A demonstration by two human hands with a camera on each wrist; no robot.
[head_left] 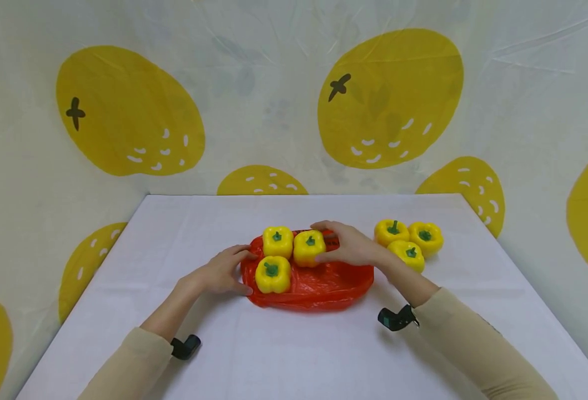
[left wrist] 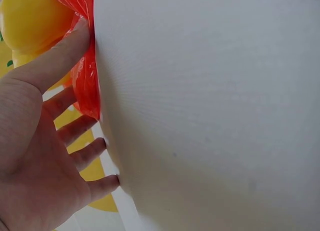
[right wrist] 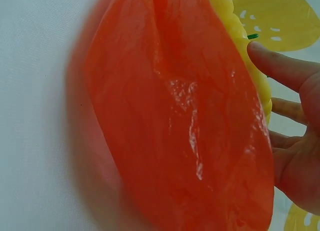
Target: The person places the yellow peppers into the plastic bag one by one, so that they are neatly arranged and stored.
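A red plastic bag [head_left: 318, 286] lies on the white table with three yellow bell peppers on it: a back-left one [head_left: 278, 242], a front-left one [head_left: 272, 275] and a right one [head_left: 307, 250]. My right hand [head_left: 351, 244] holds the right pepper from its right side, thumb in front and fingers behind. My left hand [head_left: 221, 270] rests at the bag's left edge, fingers spread, beside the front-left pepper. In the left wrist view, the left thumb [left wrist: 62, 56] touches the red plastic. Red plastic hides much of the peppers in the right wrist view.
Three more yellow bell peppers [head_left: 407, 250] stand grouped on the table right of the bag, beyond my right forearm. A pale cloth [head_left: 264, 111] printed with big yellow fruits hangs behind the table [head_left: 284, 350]. Black wrist cameras [head_left: 186, 347] stick out from both wrists.
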